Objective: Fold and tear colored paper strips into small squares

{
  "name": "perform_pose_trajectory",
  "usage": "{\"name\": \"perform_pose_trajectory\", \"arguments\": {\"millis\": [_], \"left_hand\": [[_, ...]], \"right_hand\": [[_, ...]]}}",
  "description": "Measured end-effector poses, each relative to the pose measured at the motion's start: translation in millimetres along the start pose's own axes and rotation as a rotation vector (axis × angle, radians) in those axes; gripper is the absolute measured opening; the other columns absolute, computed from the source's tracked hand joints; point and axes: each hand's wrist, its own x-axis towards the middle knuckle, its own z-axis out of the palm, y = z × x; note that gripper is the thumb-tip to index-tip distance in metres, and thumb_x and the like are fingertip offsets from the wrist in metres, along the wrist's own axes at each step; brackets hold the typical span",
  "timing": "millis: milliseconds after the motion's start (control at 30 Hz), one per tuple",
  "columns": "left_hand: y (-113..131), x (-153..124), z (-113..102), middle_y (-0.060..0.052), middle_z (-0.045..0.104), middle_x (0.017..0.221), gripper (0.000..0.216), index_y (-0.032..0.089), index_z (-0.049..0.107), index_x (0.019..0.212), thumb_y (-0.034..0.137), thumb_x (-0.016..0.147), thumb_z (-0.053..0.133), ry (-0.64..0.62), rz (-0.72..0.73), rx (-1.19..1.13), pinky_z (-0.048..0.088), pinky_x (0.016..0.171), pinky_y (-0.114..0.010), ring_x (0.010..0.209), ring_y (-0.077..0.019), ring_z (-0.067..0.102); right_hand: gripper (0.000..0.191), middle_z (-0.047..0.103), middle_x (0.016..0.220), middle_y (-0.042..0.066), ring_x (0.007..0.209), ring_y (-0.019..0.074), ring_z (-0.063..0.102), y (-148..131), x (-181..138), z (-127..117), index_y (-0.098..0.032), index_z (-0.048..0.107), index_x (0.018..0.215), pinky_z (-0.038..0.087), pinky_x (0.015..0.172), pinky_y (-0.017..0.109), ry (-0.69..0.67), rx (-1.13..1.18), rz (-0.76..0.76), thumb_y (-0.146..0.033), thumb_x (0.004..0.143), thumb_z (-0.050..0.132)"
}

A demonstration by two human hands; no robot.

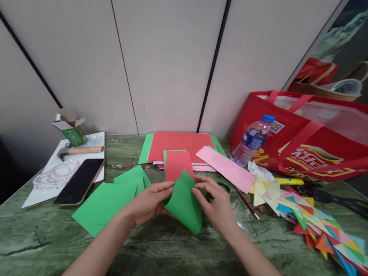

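Observation:
Between my two hands a sheet of green paper [186, 203] is bent over in a soft curve, its pointed corner at the top. My left hand [151, 203] grips its left edge, thumb on the near side and some fingers hidden behind. At the upper right edge, my right hand [213, 201] pinches the paper with its fingertips. Just beyond it lies a strip of red paper [178, 163]. Several green paper squares [108, 204] lie to the left of my left hand. Black-handled scissors [224, 187] are partly hidden behind my right hand.
Red sheets [177, 144] and a pink strip [226, 166] lie at the back. Left are a phone [80, 181], a hammer [85, 150], a bead string [57, 174] and a small box [72, 132]. Right are a water bottle [251, 140], a red bag [297, 137], folded coloured paper [322, 227] and a pencil [248, 204].

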Motion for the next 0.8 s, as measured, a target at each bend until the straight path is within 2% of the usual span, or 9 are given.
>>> {"name": "perform_pose_trajectory", "arguments": {"millis": [100,233,333,433,600,700,800], "left_hand": [[1,-1,-1,-0.006,0.067,0.087,0.035,0.017,0.064,0.103,0.040,0.078,0.056,0.034,0.034,0.039,0.048,0.065,-0.026,0.069,-0.0123,0.056],[3,-3,0,-0.008,0.068,0.085,0.044,0.014,0.064,0.101,0.049,0.078,0.051,0.013,0.103,0.157,0.048,0.066,-0.028,0.073,-0.0161,0.058],[4,-2,2,-0.009,0.068,0.092,0.041,0.014,0.065,0.101,0.044,0.074,0.058,0.024,0.217,0.284,0.047,0.073,-0.030,0.086,-0.0211,0.060],[4,1,4,-0.009,0.069,0.096,0.040,0.016,0.064,0.102,0.035,0.067,0.068,0.135,0.288,0.342,0.047,0.076,-0.032,0.091,-0.0236,0.060],[1,5,3,-0.007,0.070,0.084,0.030,0.014,0.067,0.089,0.032,0.065,0.068,0.350,0.338,0.363,0.047,0.063,-0.026,0.074,-0.0191,0.062],[0,4,3,-0.004,0.070,0.074,0.023,0.015,0.068,0.083,0.029,0.065,0.068,0.375,0.356,0.360,0.043,0.054,-0.021,0.065,-0.0153,0.060],[-1,3,5,-0.002,0.067,0.067,0.025,0.016,0.068,0.087,0.027,0.065,0.068,0.376,0.367,0.330,0.040,0.049,-0.019,0.059,-0.0123,0.057]], "right_hand": [[0.010,0.065,0.080,0.006,0.071,0.0184,0.059,-2,0,0,-0.019,0.060,0.075,0.046,0.063,0.030,-0.001,0.025,0.087,-0.023,0.080,0.053],[0.008,0.064,0.075,0.004,0.064,0.0161,0.056,-5,0,-1,-0.018,0.061,0.080,0.045,0.057,0.027,0.020,0.120,0.184,-0.024,0.077,0.058],[0.013,0.064,0.071,0.003,0.061,0.0149,0.055,-9,0,-1,-0.017,0.062,0.086,0.046,0.056,0.025,0.009,0.197,0.223,-0.024,0.075,0.059],[0.012,0.065,0.072,0.003,0.061,0.0143,0.057,-13,0,-1,-0.018,0.064,0.085,0.045,0.056,0.025,-0.012,0.198,0.200,-0.022,0.076,0.058],[0.014,0.069,0.078,0.004,0.067,0.0158,0.060,-19,-2,1,-0.020,0.067,0.085,0.047,0.059,0.026,-0.060,0.186,0.136,-0.021,0.077,0.056],[0.015,0.069,0.081,0.004,0.071,0.0165,0.061,-21,-1,0,-0.020,0.067,0.086,0.048,0.063,0.027,-0.086,0.209,0.133,-0.018,0.077,0.056],[0.015,0.069,0.085,0.005,0.078,0.0174,0.062,-23,0,-2,-0.020,0.067,0.087,0.048,0.070,0.028,-0.094,0.240,0.136,-0.018,0.077,0.056]]}}
